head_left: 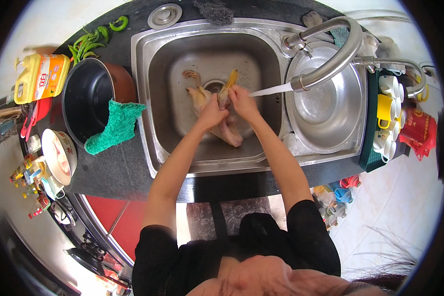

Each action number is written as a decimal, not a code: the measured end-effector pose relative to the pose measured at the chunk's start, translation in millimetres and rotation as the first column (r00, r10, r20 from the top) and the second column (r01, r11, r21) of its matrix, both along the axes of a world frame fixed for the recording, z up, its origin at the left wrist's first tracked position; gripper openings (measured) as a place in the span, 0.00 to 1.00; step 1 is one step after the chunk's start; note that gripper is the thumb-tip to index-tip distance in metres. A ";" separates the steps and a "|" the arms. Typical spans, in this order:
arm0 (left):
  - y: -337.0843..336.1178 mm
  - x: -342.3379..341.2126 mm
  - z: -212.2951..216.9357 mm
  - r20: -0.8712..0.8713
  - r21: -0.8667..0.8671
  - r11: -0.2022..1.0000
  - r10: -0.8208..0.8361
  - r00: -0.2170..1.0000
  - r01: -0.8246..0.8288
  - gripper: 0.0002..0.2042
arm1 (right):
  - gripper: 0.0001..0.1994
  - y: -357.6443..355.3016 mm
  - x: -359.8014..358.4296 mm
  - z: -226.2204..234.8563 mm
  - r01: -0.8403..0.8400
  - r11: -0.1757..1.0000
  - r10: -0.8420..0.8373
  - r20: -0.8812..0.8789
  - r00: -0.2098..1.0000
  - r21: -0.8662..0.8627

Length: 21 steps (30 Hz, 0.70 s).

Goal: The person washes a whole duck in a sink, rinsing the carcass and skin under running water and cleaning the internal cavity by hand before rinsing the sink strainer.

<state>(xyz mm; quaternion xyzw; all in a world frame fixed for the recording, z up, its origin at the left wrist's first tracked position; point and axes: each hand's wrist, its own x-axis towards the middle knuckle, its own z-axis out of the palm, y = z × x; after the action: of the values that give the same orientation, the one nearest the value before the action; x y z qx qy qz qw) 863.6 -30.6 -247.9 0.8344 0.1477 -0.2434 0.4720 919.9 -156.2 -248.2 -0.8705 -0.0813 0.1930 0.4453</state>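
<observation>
Head view: holds plucked bird (228, 132) in sink (165, 106) beside running water (272, 90), with fingers of left hand (212, 114) curled around it and right hand (243, 102) closed by yellow foot (233, 76), probably against slipping.

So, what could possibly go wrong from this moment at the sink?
The bird could slip, since only the bare left hand and right hand hold it. Water running from the tap toward the right hand might splash out. The cloth draped over the pot's rim could fall in if bumped.
</observation>
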 end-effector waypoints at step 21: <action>-10.4 -0.1 -38.3 0.014 -0.005 0.986 0.167 0.986 -0.167 0.07 | 0.08 5.0 -9.7 29.7 0.003 0.984 0.026 0.165 0.986 -0.179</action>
<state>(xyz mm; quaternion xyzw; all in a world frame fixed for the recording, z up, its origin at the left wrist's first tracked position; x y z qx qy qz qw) 863.5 -41.0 -286.2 0.8200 0.2133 -0.1970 0.4932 910.2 -151.2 -218.5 -0.9195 -0.1056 0.1288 0.3562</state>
